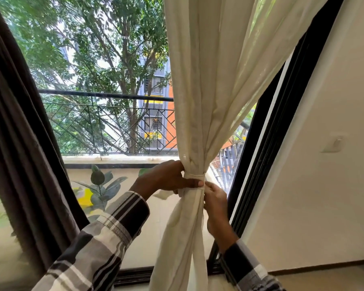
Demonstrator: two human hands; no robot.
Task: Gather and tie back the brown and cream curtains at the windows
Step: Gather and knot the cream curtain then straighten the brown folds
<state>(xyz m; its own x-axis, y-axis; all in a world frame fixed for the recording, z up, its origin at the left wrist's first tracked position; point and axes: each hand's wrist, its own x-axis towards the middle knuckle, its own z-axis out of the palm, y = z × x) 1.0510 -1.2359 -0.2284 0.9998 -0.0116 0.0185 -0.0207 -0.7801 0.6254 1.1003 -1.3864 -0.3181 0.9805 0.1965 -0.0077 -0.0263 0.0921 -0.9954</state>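
While the cream curtain hangs bunched in front of the window frame, both hands are right at its waist, just left of that black frame. The left hand is wrapped around the gathered folds, thumb pressed across the front just under the cream tie band. The right hand sits just below and to the frame side of the band, fingers curled in against the cloth; whether it pinches a loose end of the tie, I cannot tell from here.

This looks like light, soft, thin fabric, with daylight glowing through it higher up. My read: it will crush easily into a narrow bundle, but it will also slide and spill out of a loose wrap. Best hold is exactly where the left hand has it, squeezing the gathered neck, so the band stays snug while the knot is finished.

Far from the frame, on the window's opposite side, the brown curtain hangs straight. It looks denser and heavier, so expect a fatter bundle needing a firmer squeeze.
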